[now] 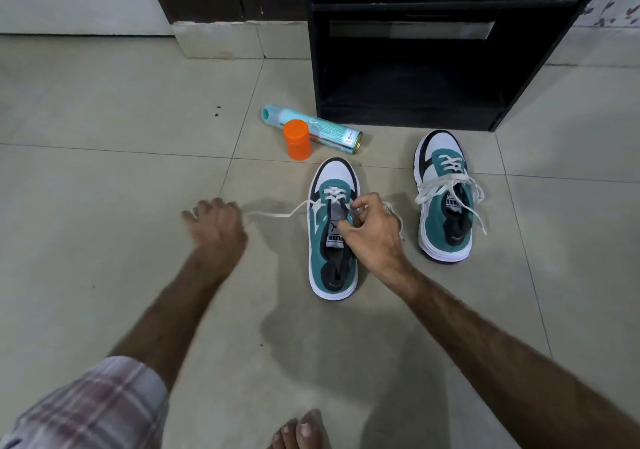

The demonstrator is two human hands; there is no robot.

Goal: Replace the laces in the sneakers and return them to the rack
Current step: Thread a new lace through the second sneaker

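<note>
1. Two teal-and-white sneakers sat on the tiled floor [104,109]; I watched through the head camera.
2. My right hand [372,228] rested over the near sneaker [330,240], fingers curled, pinching its white lace [277,214] by the tongue.
3. My left hand [216,221], well left of that shoe, had fingers curled round the lace's free end, drawn out sideways.
4. Right of my right hand stood the second sneaker [445,199], loosely laced.
5. Beyond both hands lay a spray can [325,129] touching an orange cap [297,139], beside the dark rack [408,50].
</note>
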